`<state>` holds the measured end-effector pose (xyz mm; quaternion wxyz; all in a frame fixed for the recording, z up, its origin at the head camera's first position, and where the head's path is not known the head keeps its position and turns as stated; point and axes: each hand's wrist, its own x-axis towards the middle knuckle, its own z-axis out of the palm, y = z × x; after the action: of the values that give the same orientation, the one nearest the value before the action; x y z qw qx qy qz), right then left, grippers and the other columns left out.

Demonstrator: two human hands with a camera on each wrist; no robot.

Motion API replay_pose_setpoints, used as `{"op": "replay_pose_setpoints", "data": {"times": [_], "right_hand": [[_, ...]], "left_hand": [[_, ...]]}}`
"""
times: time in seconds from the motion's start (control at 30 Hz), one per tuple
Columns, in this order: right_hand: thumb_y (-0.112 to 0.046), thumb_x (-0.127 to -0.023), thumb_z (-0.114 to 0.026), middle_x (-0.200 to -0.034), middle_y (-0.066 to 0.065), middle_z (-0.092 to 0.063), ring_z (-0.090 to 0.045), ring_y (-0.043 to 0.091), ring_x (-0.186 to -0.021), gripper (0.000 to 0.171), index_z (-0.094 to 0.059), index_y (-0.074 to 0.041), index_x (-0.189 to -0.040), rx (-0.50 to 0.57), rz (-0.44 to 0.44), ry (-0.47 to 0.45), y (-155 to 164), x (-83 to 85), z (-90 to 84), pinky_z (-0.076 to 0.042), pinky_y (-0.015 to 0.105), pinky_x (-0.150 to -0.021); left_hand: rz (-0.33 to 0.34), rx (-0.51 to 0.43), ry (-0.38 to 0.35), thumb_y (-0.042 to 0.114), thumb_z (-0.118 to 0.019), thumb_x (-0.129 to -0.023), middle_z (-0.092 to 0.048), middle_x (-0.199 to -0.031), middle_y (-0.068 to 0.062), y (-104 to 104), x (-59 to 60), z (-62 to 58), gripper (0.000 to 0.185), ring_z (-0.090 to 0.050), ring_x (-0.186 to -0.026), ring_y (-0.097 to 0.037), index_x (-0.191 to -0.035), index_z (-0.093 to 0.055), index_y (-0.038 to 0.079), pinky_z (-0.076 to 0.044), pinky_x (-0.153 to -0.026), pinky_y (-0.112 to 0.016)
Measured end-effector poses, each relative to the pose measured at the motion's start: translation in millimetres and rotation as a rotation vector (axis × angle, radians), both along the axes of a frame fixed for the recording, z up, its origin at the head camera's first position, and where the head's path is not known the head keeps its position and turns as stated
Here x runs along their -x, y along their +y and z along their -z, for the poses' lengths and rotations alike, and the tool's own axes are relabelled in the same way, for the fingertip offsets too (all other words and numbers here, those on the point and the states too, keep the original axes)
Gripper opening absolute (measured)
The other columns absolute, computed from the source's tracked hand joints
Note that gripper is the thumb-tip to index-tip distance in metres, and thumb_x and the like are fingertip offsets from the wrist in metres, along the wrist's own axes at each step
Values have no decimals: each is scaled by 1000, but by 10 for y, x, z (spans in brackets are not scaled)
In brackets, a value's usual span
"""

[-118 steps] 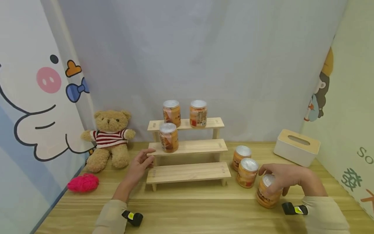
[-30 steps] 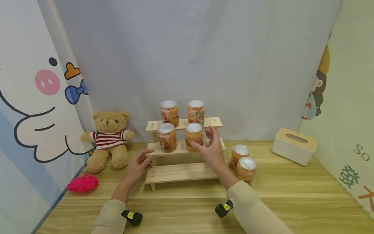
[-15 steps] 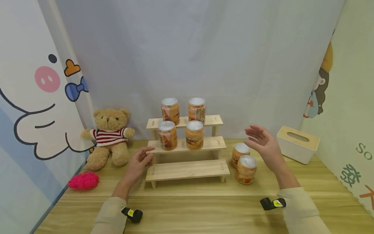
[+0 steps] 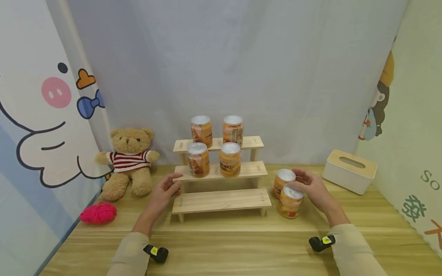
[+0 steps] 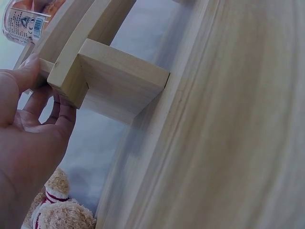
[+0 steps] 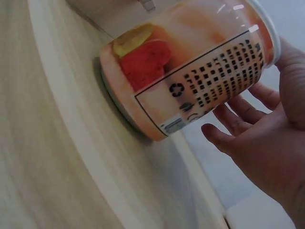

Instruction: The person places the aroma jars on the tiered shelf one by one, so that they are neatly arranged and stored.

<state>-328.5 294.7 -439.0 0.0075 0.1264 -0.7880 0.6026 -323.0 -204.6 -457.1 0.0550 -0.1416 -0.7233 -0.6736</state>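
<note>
Orange-labelled food cans with silver lids stand on a three-tier wooden display stand [image 4: 221,199]: two on the top step and two on the middle one. My left hand [image 4: 165,193] holds the stand's left end; in the left wrist view its thumb is above the board edge [image 5: 66,83], fingers below. My right hand [image 4: 312,189] is at the nearer loose can [image 4: 290,205] on the table, thumb over its lid, fingers loosely bent behind it. In the right wrist view, several fingertips [image 6: 209,131] show beside this upright can. Another can [image 4: 283,183] stands just behind it.
A teddy bear [image 4: 131,163] in a striped shirt sits left of the stand, with a pink yarn ball [image 4: 98,213] in front of it. A white tissue box [image 4: 345,177] with a wooden top stands at the back right. A grey curtain [image 4: 221,69] hangs behind.
My right hand set a can on the middle step's right part, let go, swung right, and came down to the nearer loose can. My left hand stayed at the stand's end.
</note>
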Motion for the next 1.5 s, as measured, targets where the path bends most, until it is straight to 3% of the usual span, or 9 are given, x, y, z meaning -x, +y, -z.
{"op": "replay_pose_setpoints", "data": {"times": [0.47,0.77,1.0,1.2,1.33,1.4,1.5], "right_hand": [[-29,-99,-66,-143,26,-44,-56,17,-111,70,-34,6,-150,30,52,-211,-145,162,-88,-52,27,-88],[-29,-98,-67,-144,29,-45,-57,6,-106,70,-36,6,-150,9,64,-98,-60,298,-3,-51,22,-87],[-14,-95,-70,-134,17,-55,-59,12,-107,65,-39,3,-149,1,-46,-59,-38,395,105,-52,30,-87],[-18,-94,-71,-136,19,-53,-56,13,-109,66,-40,-1,-150,-20,2,-9,-20,354,90,-53,31,-85],[-19,-96,-70,-128,4,-55,-59,8,-105,66,-37,-2,-151,27,59,-28,69,263,41,-53,28,-83],[-19,-98,-67,-124,-6,-54,-57,4,-105,61,-38,-4,-149,77,77,-19,118,217,-18,-53,25,-83],[-17,-100,-64,-121,-11,-54,-55,4,-108,48,-43,-12,-143,148,77,31,145,147,-180,-52,22,-82]], "left_hand": [[14,-23,2,17,-57,-104,-57,-98,-8,-3,4,46,38,-60,-90,-19,-138,-51,-1,-55,-80,-30],[11,-14,-7,16,-57,-104,-57,-98,-7,15,19,20,37,-60,-90,-17,-137,-52,1,-55,-82,-30],[10,-22,4,15,-57,-104,-57,-96,-6,2,16,11,37,-59,-90,-19,-136,-52,-1,-55,-80,-29],[9,-16,11,15,-57,-104,-57,-95,-6,3,10,10,36,-59,-89,-20,-136,-52,-1,-55,-79,-28],[10,-22,15,14,-57,-104,-58,-94,-5,10,12,14,36,-60,-89,-21,-136,-52,-2,-55,-78,-28],[9,-23,11,15,-57,-104,-58,-95,-4,8,10,13,36,-60,-89,-20,-135,-52,-3,-55,-78,-27],[5,-21,7,16,-57,-104,-58,-94,-3,-1,6,5,36,-60,-89,-19,-135,-53,-1,-55,-79,-28]]}}
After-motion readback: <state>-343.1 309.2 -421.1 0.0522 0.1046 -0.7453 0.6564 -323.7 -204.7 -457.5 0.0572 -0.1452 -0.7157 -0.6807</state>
